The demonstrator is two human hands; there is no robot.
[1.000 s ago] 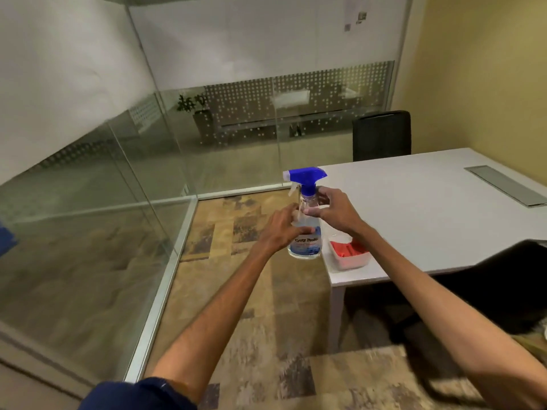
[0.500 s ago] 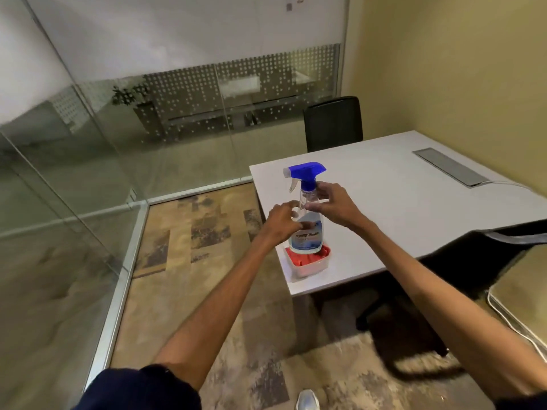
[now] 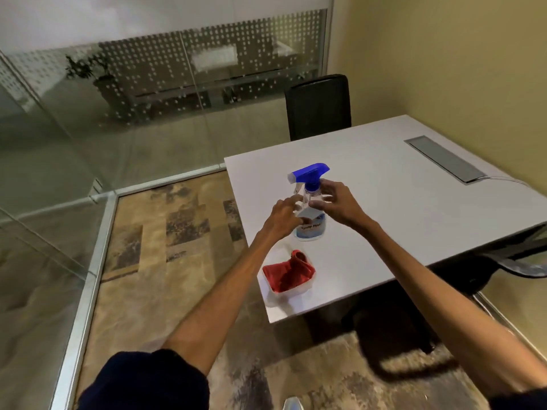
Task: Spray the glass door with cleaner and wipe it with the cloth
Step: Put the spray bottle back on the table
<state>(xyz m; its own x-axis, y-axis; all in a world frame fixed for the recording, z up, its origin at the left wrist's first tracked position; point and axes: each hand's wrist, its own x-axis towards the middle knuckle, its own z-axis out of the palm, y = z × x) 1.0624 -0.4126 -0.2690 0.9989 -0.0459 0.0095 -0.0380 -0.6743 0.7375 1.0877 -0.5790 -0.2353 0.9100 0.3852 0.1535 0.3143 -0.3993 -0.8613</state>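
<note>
A clear spray bottle (image 3: pixel 308 232) with a blue trigger head stands upright on the white table (image 3: pixel 399 208), just behind a white container (image 3: pixel 273 298) that holds a crumpled red cloth (image 3: pixel 288 275). My left hand (image 3: pixel 281 216) grips the bottle's body from the left. My right hand (image 3: pixel 340 204) curls round its neck from the right, thumb on the shoulder. Glass panels (image 3: pixel 44 187) run along the left side and the back of the room.
A black chair (image 3: pixel 318 108) stands behind the table, and another dark chair (image 3: pixel 515 261) sits at its right edge. A grey cable hatch (image 3: pixel 444 158) is set into the tabletop. A metal floor rail (image 3: pixel 88 276) runs under the left glass. Patterned carpet covers the floor.
The view has swung right, away from the left glass. Both hands have carried the bottle over the table and lowered it behind the cloth container.
</note>
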